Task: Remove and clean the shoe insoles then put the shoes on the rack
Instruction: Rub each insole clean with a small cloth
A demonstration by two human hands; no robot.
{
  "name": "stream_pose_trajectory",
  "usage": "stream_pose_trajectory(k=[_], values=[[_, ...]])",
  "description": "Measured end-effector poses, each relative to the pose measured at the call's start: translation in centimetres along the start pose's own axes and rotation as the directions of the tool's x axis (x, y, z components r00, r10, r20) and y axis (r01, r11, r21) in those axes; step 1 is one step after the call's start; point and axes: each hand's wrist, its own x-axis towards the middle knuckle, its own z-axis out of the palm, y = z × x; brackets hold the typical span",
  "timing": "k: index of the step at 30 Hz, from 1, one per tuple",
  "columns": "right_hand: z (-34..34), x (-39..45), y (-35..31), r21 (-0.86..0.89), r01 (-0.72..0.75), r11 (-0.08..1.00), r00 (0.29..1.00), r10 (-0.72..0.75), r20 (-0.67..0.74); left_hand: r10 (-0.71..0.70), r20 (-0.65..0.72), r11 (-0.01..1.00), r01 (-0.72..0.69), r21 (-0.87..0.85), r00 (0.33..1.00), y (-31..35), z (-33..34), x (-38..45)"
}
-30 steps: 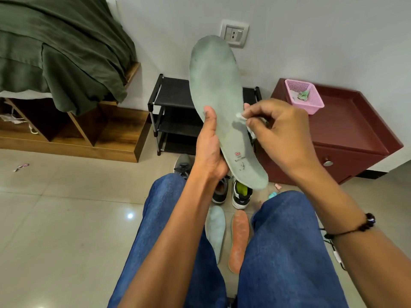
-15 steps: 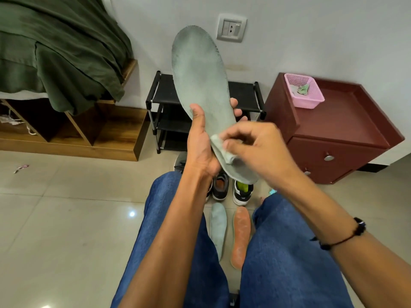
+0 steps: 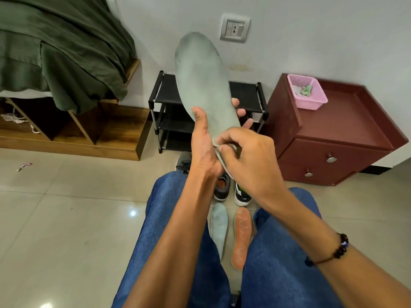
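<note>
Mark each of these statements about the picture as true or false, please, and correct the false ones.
1. The left hand holds a grey insole upright. True.
2. The right hand is empty. False: it pinches a small wipe against the insole's lower end.
3. Two insoles lie on the floor between the knees. True: a grey one and an orange one.
4. Shoes fill the black rack. False: its visible shelves hold no shoes; the shoes stand on the floor.
5. The pink basket sits on the floor. False: it sits on the red cabinet.
</note>
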Motion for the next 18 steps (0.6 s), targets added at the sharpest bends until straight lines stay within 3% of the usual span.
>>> stream_pose_trajectory(k=[2, 4, 5, 8, 10, 12, 15, 18], values=[[-1.1, 0.3, -0.5, 0.247, -0.228, 0.942, 0.966, 0.188, 0.176, -0.026, 0.034, 0.999, 0.027, -0.032, 0.999, 0.2, 0.3, 0.0], [-2.4, 1.0, 0.0, 0.36, -0.306, 0.881, 0.947, 0.244, 0.207, -0.075, 0.088, 0.996, 0.079, -0.04, 0.993, 0.3, 0.9, -0.1], [-3.1, 1.5, 0.5, 0.34, -0.27, 0.901, 0.962, 0.234, 0.143, -0.077, 0.115, 0.997, 0.08, -0.022, 0.99, 0.4, 1.2, -0.2], [-3.8, 2.9, 1.2, 0.067, -0.102, 0.993, 0.994, 0.105, -0.039, -0.034, 0.136, 0.999, 0.033, 0.008, 0.99, 0.3, 1.6, -0.1], [-2.4, 2.4, 0.8, -0.126, -0.006, 0.992, 0.998, -0.001, -0.057, -0.019, 0.12, 1.0, 0.018, 0.008, 0.993, 0.1, 1.7, 0.0], [-0.7, 1.1, -0.4, -0.199, 0.019, 0.98, 0.997, -0.032, -0.065, -0.006, 0.093, 1.0, 0.004, 0.013, 0.996, -0.2, 1.3, 0.1], [0.3, 0.0, -1.3, 0.025, -0.09, 0.996, 0.996, 0.089, 0.031, 0.023, 0.054, 1.0, -0.023, 0.01, 0.998, 0.2, 0.1, 0.2], [-1.1, 1.2, -0.1, 0.293, -0.314, 0.903, 0.944, 0.262, 0.203, -0.016, 0.05, 0.999, 0.014, 0.036, 0.999, 0.9, -0.2, 0.2]])
